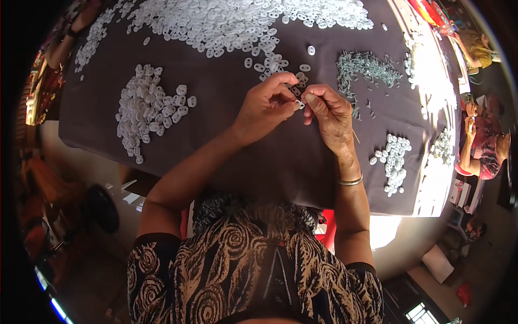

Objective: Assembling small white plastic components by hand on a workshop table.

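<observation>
Over the middle of the cloth-covered table (243, 162) my two hands meet. The thumb and index finger of my left hand (263, 106) pinch a small white plastic piece (300, 105) with holes in it. My right hand (332, 116) is closed beside it, thumb pressed to the fingers, its tips at the piece; what else they may hold is too small to make out. Just beyond my fingers lie loose white two-holed oval pieces (274, 63). To the right of my right hand is a heap of thin grey-green metal bits (367, 67), which look like small springs.
A large heap of white ovals (216, 24) covers the far side. Another white pile (143, 105) lies left, a smaller one (395, 164) right. Bright sunlight falls on the right table edge. Other people sit beyond, one in red (485, 146) at right. A black fan (101, 208) stands lower left.
</observation>
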Demonstrator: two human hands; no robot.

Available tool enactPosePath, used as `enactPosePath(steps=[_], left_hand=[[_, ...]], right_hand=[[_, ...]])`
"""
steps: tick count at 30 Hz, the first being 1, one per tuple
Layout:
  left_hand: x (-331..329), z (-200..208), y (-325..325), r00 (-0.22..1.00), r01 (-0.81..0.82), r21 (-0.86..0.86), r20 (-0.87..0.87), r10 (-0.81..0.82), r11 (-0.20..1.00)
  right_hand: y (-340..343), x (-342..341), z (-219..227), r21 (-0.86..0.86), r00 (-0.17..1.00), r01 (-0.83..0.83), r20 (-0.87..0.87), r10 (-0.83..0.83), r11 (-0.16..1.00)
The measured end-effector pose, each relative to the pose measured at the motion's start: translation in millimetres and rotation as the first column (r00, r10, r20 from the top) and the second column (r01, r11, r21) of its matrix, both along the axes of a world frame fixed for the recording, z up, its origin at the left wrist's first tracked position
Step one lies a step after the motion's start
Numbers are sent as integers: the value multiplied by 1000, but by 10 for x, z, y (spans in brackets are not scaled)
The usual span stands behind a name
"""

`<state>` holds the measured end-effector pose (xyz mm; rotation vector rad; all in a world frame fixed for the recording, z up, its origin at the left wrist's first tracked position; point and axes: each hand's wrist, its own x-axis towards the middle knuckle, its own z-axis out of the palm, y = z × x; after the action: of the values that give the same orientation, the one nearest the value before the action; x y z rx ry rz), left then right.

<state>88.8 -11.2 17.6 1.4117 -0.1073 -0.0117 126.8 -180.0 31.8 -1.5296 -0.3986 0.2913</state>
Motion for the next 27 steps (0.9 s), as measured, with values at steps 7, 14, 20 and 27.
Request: enactPosePath(steps=[7,14,20,27], left_hand=[[9,8,12,1000,10,-19,-7,-11,1000],[9,0,6,1000,11,19,8,-11,1000],[-19,-38,-40,999,-49,24,10,49,998],[-18,-61,-74,991,-136,63,20,135,989]], right_hand=[[30,8,-11,8,1000,-21,-1,21,1000],[25,9,13,-51,999,-29,38,31,998],[31,13,44,-196,991,-20,124,45,980],[117,-5,45,-273,990,55,141,-17,960]])
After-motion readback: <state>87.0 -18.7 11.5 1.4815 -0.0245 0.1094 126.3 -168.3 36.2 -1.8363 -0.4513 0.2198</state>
